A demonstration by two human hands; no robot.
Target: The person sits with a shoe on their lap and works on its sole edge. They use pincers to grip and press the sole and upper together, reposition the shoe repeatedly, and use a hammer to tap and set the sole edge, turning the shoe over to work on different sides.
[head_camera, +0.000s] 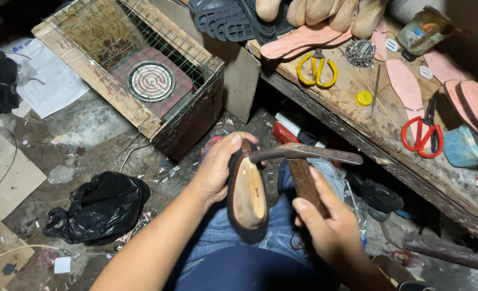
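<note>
My left hand (217,170) grips a shoe on a wooden last (248,196), sole side up, black upper around its edge, held over my lap. My right hand (328,229) is closed around the handle of a rusty metal hammer-like tool (303,161), whose curved head rests against the toe end of the shoe. Both hands are close together above my blue jeans (233,253).
A wooden workbench (357,116) at right carries yellow scissors (317,69), red scissors (422,134), pink insoles (406,86), a yellow cap and a jar. A wire-covered wooden box with a coil heater (151,81) stands at left. A black plastic bag (101,207) lies on the floor.
</note>
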